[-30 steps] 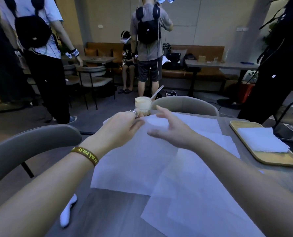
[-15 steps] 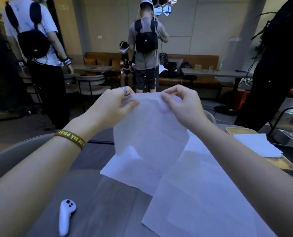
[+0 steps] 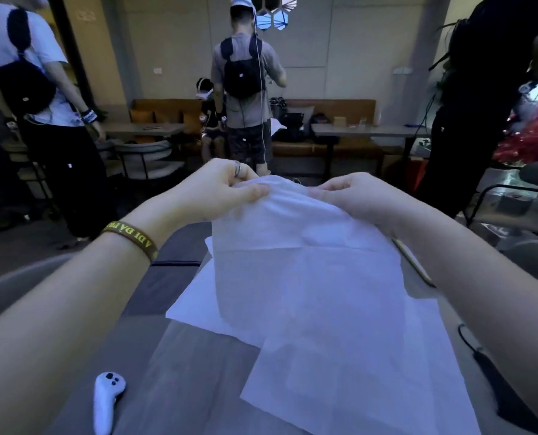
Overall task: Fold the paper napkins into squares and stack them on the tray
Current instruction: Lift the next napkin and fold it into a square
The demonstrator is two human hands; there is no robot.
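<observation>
The left hand point(image 3: 217, 189) and the right hand point(image 3: 352, 199) hold one paper napkin point(image 3: 293, 246) up above the table point(image 3: 179, 356) — each hand pinches a top corner between curled fingers and thumb, and the sheet hangs down. More napkins point(image 3: 355, 372) lie flat on the table. A thin edge of the tray point(image 3: 413, 265) shows at the table's far right side. A white controller point(image 3: 106, 400) lies on the table's near left part.

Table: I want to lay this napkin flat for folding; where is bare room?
Bare tabletop lies at the near left, between the white controller and the spread napkins. The middle and right are crowded: those napkins overlap there, with the tray edge and a black mask beside them.
</observation>
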